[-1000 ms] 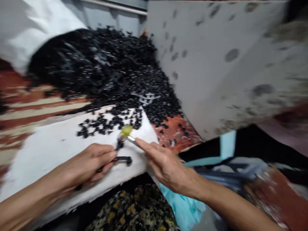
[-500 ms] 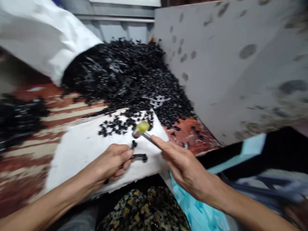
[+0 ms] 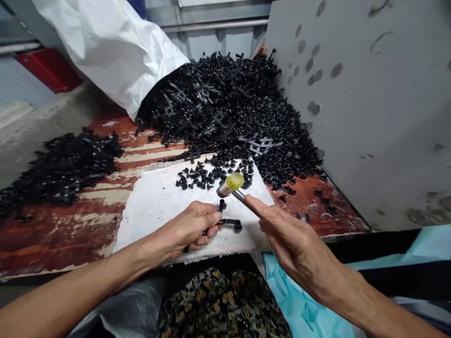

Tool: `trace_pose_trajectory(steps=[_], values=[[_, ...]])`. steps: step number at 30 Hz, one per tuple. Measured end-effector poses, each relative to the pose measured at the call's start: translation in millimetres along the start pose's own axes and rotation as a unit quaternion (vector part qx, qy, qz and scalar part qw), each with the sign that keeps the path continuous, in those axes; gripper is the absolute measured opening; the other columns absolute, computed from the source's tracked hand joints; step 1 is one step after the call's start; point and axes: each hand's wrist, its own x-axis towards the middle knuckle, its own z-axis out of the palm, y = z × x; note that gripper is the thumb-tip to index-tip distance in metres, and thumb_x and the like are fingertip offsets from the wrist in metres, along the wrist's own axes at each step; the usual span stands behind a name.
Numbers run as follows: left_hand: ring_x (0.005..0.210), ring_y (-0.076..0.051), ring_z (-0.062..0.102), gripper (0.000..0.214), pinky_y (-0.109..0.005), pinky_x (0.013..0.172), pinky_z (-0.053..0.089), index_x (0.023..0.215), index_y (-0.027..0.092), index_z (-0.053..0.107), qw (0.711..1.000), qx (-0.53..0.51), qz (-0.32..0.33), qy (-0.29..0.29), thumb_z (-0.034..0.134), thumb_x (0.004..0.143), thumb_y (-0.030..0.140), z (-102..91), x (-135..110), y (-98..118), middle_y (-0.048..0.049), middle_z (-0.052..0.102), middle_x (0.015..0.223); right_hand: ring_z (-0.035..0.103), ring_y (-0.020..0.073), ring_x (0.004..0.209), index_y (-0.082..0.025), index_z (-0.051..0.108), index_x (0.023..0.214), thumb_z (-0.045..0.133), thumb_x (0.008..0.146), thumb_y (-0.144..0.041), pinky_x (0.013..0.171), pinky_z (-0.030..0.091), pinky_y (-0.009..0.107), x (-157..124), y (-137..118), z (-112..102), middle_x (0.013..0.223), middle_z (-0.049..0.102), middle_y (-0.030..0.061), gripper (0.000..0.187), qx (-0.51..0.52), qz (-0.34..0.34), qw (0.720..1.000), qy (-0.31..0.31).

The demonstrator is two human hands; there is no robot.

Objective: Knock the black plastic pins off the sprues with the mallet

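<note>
My left hand (image 3: 199, 225) is closed on a black plastic piece (image 3: 230, 222) with thin arms and round knobs at their ends, held over a white board (image 3: 155, 206). My right hand (image 3: 285, 230) grips the handle of a small mallet (image 3: 230, 184) with a metal head and a yellow face. The mallet head hovers just above one upright knob of the piece; I cannot tell whether they touch. Small black mushroom-shaped plastic parts (image 3: 200, 176) lie loose along the board's far side.
Behind the board rises a large heap of black plastic parts (image 3: 225, 103), spilling from a white sack (image 3: 116, 51). A smaller black pile (image 3: 66, 164) lies left on the worn red tabletop (image 3: 95, 216). A grey spotted panel (image 3: 373, 117) bounds the right. Light-blue plastic (image 3: 303, 300) hangs below.
The camera view has shifted left, so everything appears farther right, and the picture is sharper. Both hands keep their grips, with the mallet still close to the black piece.
</note>
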Motion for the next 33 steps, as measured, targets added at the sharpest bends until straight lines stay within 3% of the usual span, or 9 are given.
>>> trace_pose_trajectory(steps=[5, 11, 15, 20, 25, 29, 33], values=[[0.033, -0.002, 0.022, 0.035, -0.016, 0.033, 0.014, 0.059, 0.019, 0.044, 1.000, 0.007, -0.003, -0.005, 0.053, 0.085, 0.041, -2.3, -0.4, 0.8, 0.0088, 0.034, 0.042, 0.072, 0.0261, 0.086, -0.016, 0.044, 0.145, 0.034, 0.094, -0.008, 0.076, 0.061, 0.043, 0.0, 3.6, 3.9, 0.096, 0.070, 0.0147, 0.052, -0.020, 0.014, 0.999, -0.030], [0.032, -0.003, 0.024, 0.035, -0.016, 0.033, 0.016, 0.058, 0.018, 0.045, 0.998, 0.065, 0.000, -0.013, 0.054, 0.083, 0.041, -6.9, 1.3, 4.3, 0.0087, 0.035, 0.041, 0.069, 0.0213, 0.072, -0.014, 0.037, 0.148, 0.034, 0.094, -0.005, 0.069, 0.060, 0.036, 0.6, 0.9, 1.1, 0.089, 0.067, 0.0117, 0.055, -0.012, -0.009, 1.000, 0.000], [0.032, -0.003, 0.025, 0.034, -0.015, 0.032, 0.017, 0.060, 0.018, 0.046, 0.997, 0.077, 0.018, -0.027, 0.054, 0.083, 0.042, -11.4, 3.0, 3.3, 0.0087, 0.035, 0.041, 0.067, 0.0205, 0.068, -0.016, 0.040, 0.147, 0.035, 0.092, -0.004, 0.060, 0.059, 0.033, 0.2, 1.3, -1.4, 0.090, 0.067, 0.0112, 0.056, -0.045, -0.012, 0.999, -0.020], [0.032, -0.003, 0.026, 0.029, -0.015, 0.030, 0.016, 0.060, 0.019, 0.046, 0.996, 0.087, -0.003, -0.012, 0.053, 0.082, 0.037, -11.0, 2.6, 3.9, 0.0079, 0.037, 0.044, 0.064, 0.0184, 0.073, -0.022, 0.025, 0.155, 0.040, 0.091, -0.001, 0.063, 0.056, 0.028, -1.2, -3.9, -3.9, 0.097, 0.066, 0.0095, 0.069, -0.025, -0.049, 0.997, 0.059], [0.033, -0.004, 0.028, 0.027, -0.015, 0.030, 0.017, 0.063, 0.019, 0.047, 0.996, 0.082, 0.012, -0.017, 0.054, 0.079, 0.041, -12.5, 5.9, -2.2, 0.0072, 0.039, 0.047, 0.059, 0.0157, 0.054, -0.022, 0.035, 0.150, 0.035, 0.089, -0.002, 0.049, 0.053, 0.026, -2.1, -4.2, -1.2, 0.085, 0.064, 0.0066, 0.064, -0.084, -0.030, 0.996, -0.026], [0.033, -0.004, 0.029, 0.029, -0.016, 0.030, 0.017, 0.065, 0.019, 0.048, 0.996, 0.093, 0.007, -0.011, 0.055, 0.077, 0.044, -16.4, 9.9, -7.9, 0.0067, 0.040, 0.048, 0.061, 0.0167, 0.064, -0.025, 0.021, 0.155, 0.037, 0.091, -0.003, 0.057, 0.055, 0.027, -4.4, -5.1, 0.2, 0.091, 0.064, 0.0073, 0.069, -0.050, -0.022, 0.998, 0.028], [0.033, -0.004, 0.029, 0.029, -0.016, 0.031, 0.017, 0.068, 0.019, 0.049, 0.996, 0.083, 0.008, -0.021, 0.055, 0.077, 0.046, -16.2, 11.1, -7.8, 0.0069, 0.041, 0.050, 0.056, 0.0150, 0.050, -0.025, 0.031, 0.152, 0.035, 0.091, -0.004, 0.046, 0.051, 0.025, -4.8, -3.8, 2.5, 0.077, 0.060, 0.0035, 0.065, -0.091, -0.029, 0.995, -0.016]])
